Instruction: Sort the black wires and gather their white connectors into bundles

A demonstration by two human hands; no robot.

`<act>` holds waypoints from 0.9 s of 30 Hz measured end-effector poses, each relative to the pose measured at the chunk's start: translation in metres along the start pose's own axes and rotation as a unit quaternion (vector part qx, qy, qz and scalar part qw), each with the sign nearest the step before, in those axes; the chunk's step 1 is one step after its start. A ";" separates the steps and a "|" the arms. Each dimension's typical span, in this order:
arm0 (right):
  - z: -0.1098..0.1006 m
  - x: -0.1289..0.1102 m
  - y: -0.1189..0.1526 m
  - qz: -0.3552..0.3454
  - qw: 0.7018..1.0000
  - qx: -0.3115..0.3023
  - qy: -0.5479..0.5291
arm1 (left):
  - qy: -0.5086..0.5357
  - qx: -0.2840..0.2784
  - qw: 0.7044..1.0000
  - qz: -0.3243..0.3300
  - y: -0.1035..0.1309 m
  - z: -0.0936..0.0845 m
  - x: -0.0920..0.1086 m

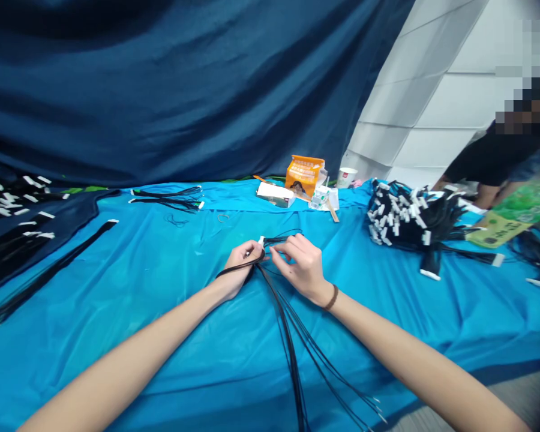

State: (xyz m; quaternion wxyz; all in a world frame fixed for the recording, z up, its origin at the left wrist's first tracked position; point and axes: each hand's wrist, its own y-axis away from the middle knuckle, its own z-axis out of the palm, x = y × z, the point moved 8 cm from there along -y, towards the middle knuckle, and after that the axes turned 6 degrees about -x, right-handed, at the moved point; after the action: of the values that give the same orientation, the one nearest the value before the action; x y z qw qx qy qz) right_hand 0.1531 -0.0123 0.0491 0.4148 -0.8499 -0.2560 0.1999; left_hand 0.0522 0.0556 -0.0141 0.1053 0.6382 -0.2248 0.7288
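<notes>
Though likely light, apt to sag, tangle; take black wires [291,348] beside white plug [261,240]. Pinching them with left hand [239,255]; cannot tell for right hand [306,264].

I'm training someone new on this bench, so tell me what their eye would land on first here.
Probably the two hands at the centre, the left hand and right hand working at black wires that trail toward the near edge. Next, the bright orange packet behind them, and the heap of white-tipped black wires on the right.
</notes>
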 end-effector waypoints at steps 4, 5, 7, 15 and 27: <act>0.002 0.000 0.002 -0.009 1.000 0.002 0.004 | -0.035 -0.017 0.999 -0.003 0.001 0.003 0.004; 0.002 -0.001 0.002 -0.013 1.000 0.002 0.007 | -0.042 -0.021 0.999 -0.004 0.001 0.004 0.004; 0.004 -0.001 0.003 -0.018 1.000 -0.001 0.011 | -0.054 -0.025 0.998 -0.003 0.002 0.004 0.005; 0.009 -0.002 0.005 -0.027 0.999 -0.025 0.020 | -0.068 -0.029 0.997 0.000 0.002 0.005 0.007; -0.008 -0.021 0.006 -0.205 0.971 0.032 0.119 | 0.251 -0.019 0.958 -0.138 0.000 0.006 -0.025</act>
State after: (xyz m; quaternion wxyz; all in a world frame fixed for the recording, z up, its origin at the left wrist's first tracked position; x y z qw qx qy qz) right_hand 0.1422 -0.0328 0.0517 0.5017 -0.7832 -0.3670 0.0166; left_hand 0.0619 0.0560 -0.0385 0.2702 0.4574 -0.1143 0.8395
